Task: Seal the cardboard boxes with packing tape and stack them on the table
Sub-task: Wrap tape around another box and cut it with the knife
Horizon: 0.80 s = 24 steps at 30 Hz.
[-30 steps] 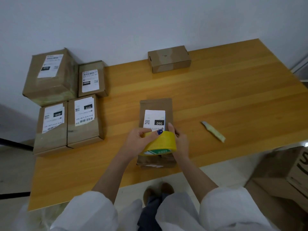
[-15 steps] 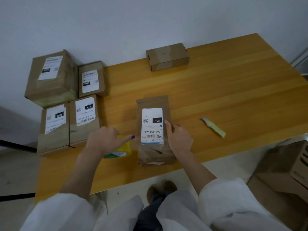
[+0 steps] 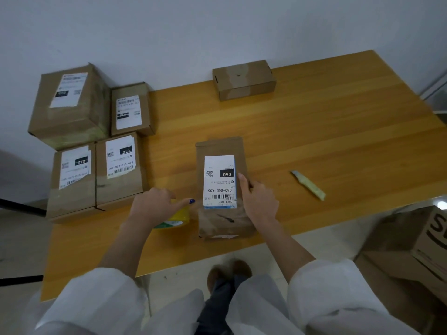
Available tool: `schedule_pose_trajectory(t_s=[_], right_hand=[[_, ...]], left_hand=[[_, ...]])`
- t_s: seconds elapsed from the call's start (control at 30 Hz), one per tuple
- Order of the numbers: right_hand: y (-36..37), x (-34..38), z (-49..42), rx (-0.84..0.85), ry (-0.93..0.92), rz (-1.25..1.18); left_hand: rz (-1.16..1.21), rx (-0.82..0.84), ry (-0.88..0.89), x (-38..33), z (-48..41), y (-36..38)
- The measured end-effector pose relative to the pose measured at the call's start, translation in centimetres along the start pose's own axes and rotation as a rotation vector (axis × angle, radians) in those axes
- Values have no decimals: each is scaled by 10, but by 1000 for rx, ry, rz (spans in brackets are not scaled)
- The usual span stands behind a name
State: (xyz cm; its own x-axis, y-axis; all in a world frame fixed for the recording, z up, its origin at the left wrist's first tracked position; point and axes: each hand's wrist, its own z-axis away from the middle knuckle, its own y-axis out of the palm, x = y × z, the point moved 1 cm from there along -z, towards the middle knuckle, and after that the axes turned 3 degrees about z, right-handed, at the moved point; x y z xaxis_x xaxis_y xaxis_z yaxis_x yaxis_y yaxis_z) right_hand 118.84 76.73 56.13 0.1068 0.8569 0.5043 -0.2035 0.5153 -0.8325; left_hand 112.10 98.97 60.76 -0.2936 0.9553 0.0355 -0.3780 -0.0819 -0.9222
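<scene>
One box [image 3: 221, 187] lengthwise toward wall, label inverted.

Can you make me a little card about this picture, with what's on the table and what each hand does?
table: wooden, by a white wall
middle box: brown, label says 060
left hand: holds the yellow tape roll beside it
right hand: grips that box's right edge
left side: four labelled boxes
back: one small plain box
right: a cutter lying alone
</scene>
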Motion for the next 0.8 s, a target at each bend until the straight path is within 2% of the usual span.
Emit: schedule_pose_trajectory(t_s=[0.2,0.33,0.43,0.53,0.67,0.8], right_hand=[[-7,2,-4,-36,-58,105],[-11,22,-7,-157,-164,371],[8,60,0,-222,-306,397],[39,77,12,-127,-403,468],[42,72,13,-8,-329,498],[19,54,1,-42,-479,464]], left_hand=[[-155,-28,16,-15,0,3],[-180,-44,-8,-25,4,1],[-166,-67,-16,-28,6,1],[-159,-65,-14,-28,6,0],[-161,-59,-17,-29,8,-1],[-147,-42,-38,-29,6,-2]])
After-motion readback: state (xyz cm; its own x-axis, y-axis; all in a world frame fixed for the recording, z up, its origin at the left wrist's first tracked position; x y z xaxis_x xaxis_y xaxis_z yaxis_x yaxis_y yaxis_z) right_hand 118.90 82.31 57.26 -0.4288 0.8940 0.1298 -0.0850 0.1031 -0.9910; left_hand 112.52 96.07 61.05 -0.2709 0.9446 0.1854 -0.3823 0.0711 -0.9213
